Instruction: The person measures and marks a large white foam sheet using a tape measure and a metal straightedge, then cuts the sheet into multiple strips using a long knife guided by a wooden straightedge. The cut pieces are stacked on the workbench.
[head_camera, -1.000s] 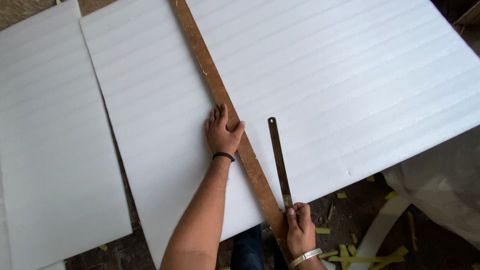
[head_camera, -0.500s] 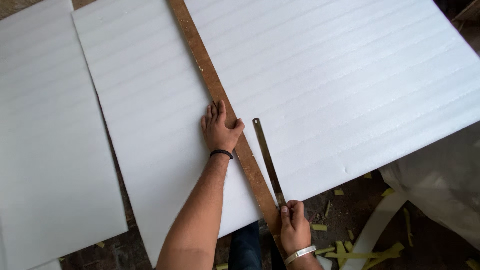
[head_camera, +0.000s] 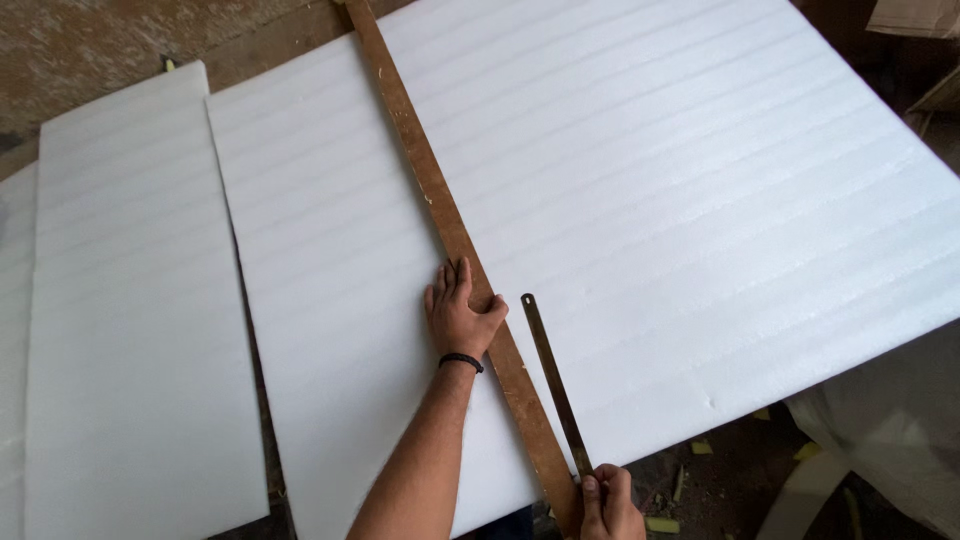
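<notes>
Blade (head_camera: 553, 380) swung toward wooden strip (head_camera: 450, 230); right hand (head_camera: 610, 505) grips end, left hand (head_camera: 460, 318) pins strip.

Hands, slat and blade on a white foam sheet

The left hand (head_camera: 460, 318) presses flat on a long brown wooden slat (head_camera: 440, 215) lying diagonally across the large white foam sheet (head_camera: 700, 200). The right hand (head_camera: 608, 503) grips the near end of a thin metal blade (head_camera: 553, 380) resting just beside the slat. A narrower foam strip (head_camera: 130, 320) lies to the left.
</notes>
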